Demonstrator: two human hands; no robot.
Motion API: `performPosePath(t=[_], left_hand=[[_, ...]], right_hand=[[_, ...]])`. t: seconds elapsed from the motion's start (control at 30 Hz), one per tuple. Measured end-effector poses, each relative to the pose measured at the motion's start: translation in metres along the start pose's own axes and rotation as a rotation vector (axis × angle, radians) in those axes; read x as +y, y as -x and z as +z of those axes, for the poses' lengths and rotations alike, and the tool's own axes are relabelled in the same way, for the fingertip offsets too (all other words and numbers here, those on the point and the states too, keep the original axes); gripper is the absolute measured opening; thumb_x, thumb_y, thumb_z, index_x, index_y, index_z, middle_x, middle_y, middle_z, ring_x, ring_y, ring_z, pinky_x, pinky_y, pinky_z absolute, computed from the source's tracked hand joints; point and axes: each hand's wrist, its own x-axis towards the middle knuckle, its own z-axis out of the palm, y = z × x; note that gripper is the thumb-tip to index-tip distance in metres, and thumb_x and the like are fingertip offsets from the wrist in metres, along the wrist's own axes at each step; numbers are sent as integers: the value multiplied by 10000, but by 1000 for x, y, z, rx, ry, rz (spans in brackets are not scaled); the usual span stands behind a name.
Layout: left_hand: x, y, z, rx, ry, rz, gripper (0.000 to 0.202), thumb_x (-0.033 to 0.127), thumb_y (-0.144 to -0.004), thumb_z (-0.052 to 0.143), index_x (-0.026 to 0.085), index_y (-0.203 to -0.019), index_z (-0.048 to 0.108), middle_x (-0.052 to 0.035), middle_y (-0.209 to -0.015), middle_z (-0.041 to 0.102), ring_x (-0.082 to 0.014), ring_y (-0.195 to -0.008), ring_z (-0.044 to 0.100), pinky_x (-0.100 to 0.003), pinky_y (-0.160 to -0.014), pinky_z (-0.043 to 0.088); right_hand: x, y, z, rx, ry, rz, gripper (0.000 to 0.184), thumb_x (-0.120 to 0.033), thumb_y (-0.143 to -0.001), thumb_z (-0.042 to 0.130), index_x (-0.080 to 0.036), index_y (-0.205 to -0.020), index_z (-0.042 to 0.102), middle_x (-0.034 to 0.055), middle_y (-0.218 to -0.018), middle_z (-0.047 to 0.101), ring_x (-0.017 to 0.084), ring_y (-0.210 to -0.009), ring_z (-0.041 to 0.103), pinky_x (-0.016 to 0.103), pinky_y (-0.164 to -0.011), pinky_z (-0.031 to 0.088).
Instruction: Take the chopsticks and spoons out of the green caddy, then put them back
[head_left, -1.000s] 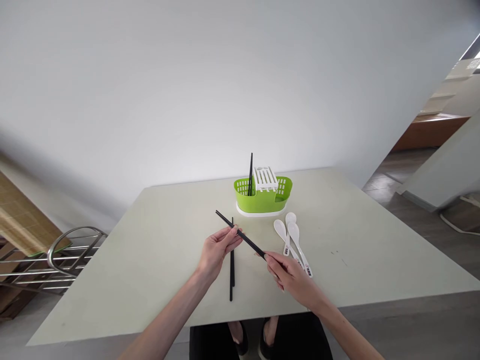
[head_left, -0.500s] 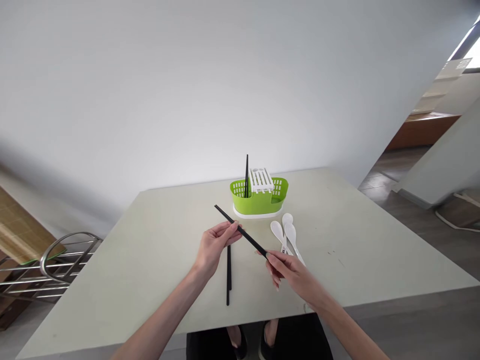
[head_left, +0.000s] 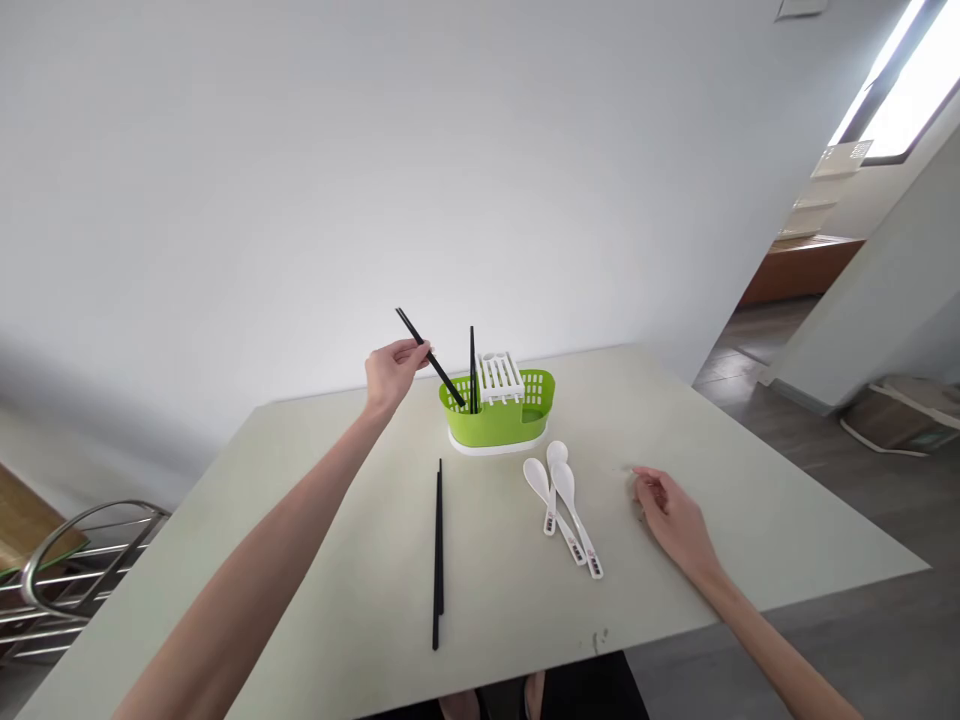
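My left hand point(head_left: 395, 373) pinches a slanting pair of black chopsticks point(head_left: 444, 379) near its middle. The lower ends reach into the left compartment of a green basket point(head_left: 499, 430) with a white base. Another pair of chopsticks point(head_left: 472, 350) stands nearly upright in that same compartment. On the table, a third black pair of chopsticks point(head_left: 438, 550) lies lengthwise in front of the basket. Three white spoons point(head_left: 566, 490) overlap to the right of it. My right hand point(head_left: 675, 522) rests on the tabletop beyond the spoons, fingers curled and holding nothing visible.
A white slatted rack point(head_left: 501, 378) spans the middle of the basket. The pale table point(head_left: 330, 600) meets a white wall point(head_left: 337, 200) at its back. A metal-tube rack point(head_left: 82, 580) stands beyond the table's left edge.
My left hand has carried the chopsticks forward and tipped their thick ends into the basket. My right hand has let go of them and moved right, onto the table. The view has shifted slightly.
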Motion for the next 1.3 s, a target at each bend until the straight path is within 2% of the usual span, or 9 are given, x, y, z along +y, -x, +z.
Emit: performPosePath(t=[0.17,0.33,0.7,0.8,0.87,1.0,1.1,1.17,1.3], left_hand=[[-29,-15,29,-120,-236,-58,397,456,-764,864,122,-967,794,-135,-981,827,-266,-836,804,-417,-885,661],[-45,-23,41,-206,-325,-92,384,490,-722,883,158,-902,811,-103,-889,829,-262,-795,800,-401,-854,653],[-46,-28,44,-210,-484,-35,296,474,-759,830,210,-891,814,-87,-1053,828,-291,-1036,749,-408,-994,557],[-44,-25,39,-206,-484,-20,337,504,-826,759,213,-992,797,-90,-1141,810,-268,-1056,728,-386,-973,549],[-44,-17,29,-120,-460,5,398,530,-898,670,200,-1103,758,-105,-1206,784,-246,-1067,710,-358,-944,544],[-57,23,-6,52,-555,-16,441,570,-975,514,176,-1097,669,-121,-1088,753,-225,-940,694,-327,-815,525],[-74,77,-33,-238,-810,-113,393,570,-952,526,192,-961,631,-91,-918,715,-237,-823,675,-345,-754,497],[-80,118,-43,-434,-937,-172,415,599,-922,569,188,-964,613,-117,-988,713,-266,-873,685,-361,-766,490],[-67,182,-43,-586,-1116,-242,382,552,-992,492,188,-1011,606,-148,-1137,706,-297,-945,700,-377,-773,469]], right_hand=[[-8,2,3,-54,41,-53,452,-588,-976,481,-222,-1145,687,104,-1057,769,254,-870,713,411,-841,553],[-8,1,2,-51,32,-45,427,-581,-979,488,-232,-1126,685,91,-1017,771,253,-868,714,395,-813,553],[-9,2,1,-48,31,-23,426,-574,-977,491,-229,-1124,692,89,-1010,769,248,-857,703,394,-816,545],[-8,1,1,-57,37,-21,433,-573,-982,486,-225,-1142,688,86,-1011,768,242,-846,700,392,-811,542],[-8,1,1,-56,38,-18,437,-574,-982,479,-222,-1139,687,85,-999,767,239,-837,697,392,-810,540],[-10,2,1,-34,34,-31,427,-575,-966,486,-222,-1091,692,87,-978,767,241,-843,697,386,-807,539],[-9,1,2,-32,36,-42,425,-567,-955,494,-215,-1083,694,86,-957,766,238,-828,694,377,-795,536],[-7,1,2,-35,43,-44,424,-560,-953,500,-211,-1094,694,85,-959,767,232,-815,691,371,-790,535],[-4,3,2,-35,66,-48,422,-559,-954,501,-211,-1095,694,87,-975,769,234,-822,693,368,-791,528]])
